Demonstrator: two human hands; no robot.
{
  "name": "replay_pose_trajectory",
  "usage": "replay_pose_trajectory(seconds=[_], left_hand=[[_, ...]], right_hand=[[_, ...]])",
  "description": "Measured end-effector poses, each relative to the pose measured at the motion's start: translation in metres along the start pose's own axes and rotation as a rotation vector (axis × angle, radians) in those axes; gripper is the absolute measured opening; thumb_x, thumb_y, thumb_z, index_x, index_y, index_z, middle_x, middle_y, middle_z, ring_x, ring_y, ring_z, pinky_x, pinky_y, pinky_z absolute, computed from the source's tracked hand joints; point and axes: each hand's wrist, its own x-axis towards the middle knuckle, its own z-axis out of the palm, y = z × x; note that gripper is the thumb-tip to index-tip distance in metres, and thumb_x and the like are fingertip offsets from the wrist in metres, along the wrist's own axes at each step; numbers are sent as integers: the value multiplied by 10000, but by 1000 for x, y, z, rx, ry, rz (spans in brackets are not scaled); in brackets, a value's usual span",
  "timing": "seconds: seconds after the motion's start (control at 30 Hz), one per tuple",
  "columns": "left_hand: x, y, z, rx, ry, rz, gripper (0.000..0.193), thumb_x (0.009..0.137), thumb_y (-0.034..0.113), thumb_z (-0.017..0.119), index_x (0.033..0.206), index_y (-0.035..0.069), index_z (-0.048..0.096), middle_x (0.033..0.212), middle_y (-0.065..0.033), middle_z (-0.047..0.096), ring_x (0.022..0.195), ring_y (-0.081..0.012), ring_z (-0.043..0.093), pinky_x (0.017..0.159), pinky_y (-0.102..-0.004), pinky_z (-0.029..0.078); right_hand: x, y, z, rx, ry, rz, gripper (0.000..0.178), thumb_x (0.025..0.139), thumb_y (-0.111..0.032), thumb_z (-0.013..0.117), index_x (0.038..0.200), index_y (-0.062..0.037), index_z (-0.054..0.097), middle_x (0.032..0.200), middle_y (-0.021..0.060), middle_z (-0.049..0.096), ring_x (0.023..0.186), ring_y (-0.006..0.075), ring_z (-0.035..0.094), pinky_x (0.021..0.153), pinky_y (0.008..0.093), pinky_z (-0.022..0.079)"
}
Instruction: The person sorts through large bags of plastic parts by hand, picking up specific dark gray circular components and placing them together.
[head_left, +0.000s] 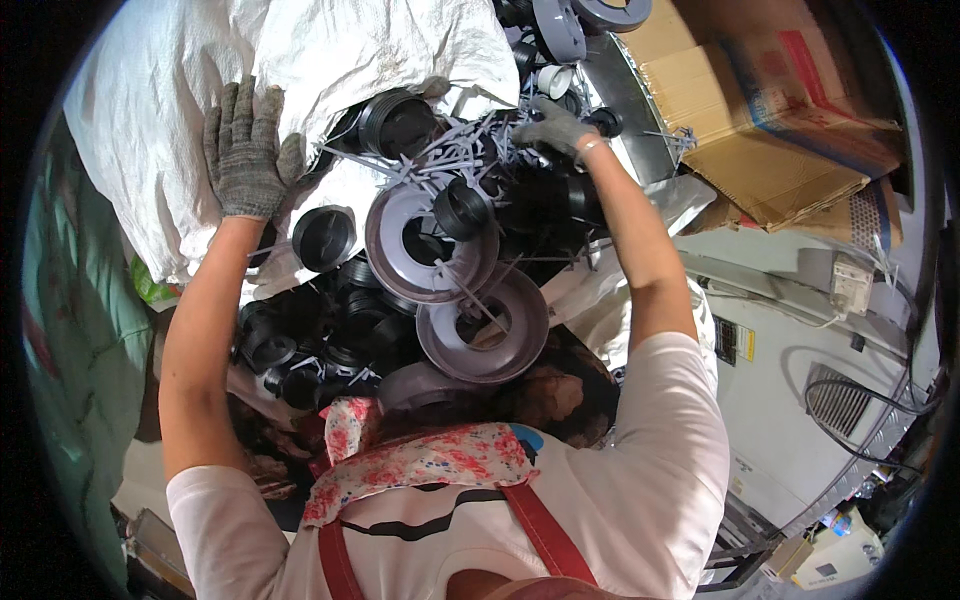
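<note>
My left hand (pixel 248 155), in a grey knit glove, lies flat on a white woven sack (pixel 380 45) with its fingers stretched out. My right hand (pixel 552 128), also gloved, reaches over the far right part of a heap of plastic parts; its fingers are loosely bent and apart, and no held part shows. Thin grey plastic sprues (pixel 440 150) are scattered beside it. Two grey plastic rings, an upper one (pixel 385 240) and a lower one (pixel 530 335), overlap in the middle. A black round cap (pixel 461 208) rests on the upper ring. Another black cap (pixel 324 238) sits nearer my left wrist.
Several black fittings (pixel 268 345) are piled at the near left. An open cardboard box (pixel 770 160) stands at the far right, above a pale machine cabinet (pixel 760 290) with cables. Green cloth (pixel 85 330) hangs along the left side.
</note>
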Motion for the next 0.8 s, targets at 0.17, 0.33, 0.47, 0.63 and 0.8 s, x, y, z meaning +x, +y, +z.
replay_pose_trajectory(seconds=[0.17,0.33,0.47,0.63,0.8], left_hand=[[0,-1,-7,7,-8,22,548,792,372,472,1276,116,440,1366,-158,348,1280,-328,292,1054,-458,163],[1,2,-7,-5,31,50,544,799,350,465,1287,113,436,1358,-172,357,1270,-336,307,1051,-461,169],[2,1,-5,4,25,51,551,790,341,477,1294,123,431,1359,-173,353,1268,-336,308,1053,-458,168],[1,1,-8,4,13,45,559,787,346,484,1295,119,425,1361,-172,350,1274,-334,299,1055,-459,163],[-1,0,-7,-1,23,53,545,795,353,482,1284,118,437,1359,-171,353,1271,-333,305,1051,-459,166]], right_hand=[[56,4,31,-356,64,101,1176,452,-542,758,1370,-22,238,1351,269,311,1256,411,293,1029,408,283],[77,17,25,-281,-123,63,1111,434,-533,758,1324,-27,327,1296,246,405,1188,374,413,982,413,358],[73,25,47,-319,14,129,1070,427,-481,770,1301,-22,357,1283,241,423,1186,369,418,967,412,377],[79,26,50,-279,28,127,972,448,-428,775,1248,-16,409,1220,226,489,1139,344,473,932,386,413],[60,12,46,-293,83,167,741,537,-331,758,1154,-15,495,1132,213,553,1063,338,532,884,368,440]])
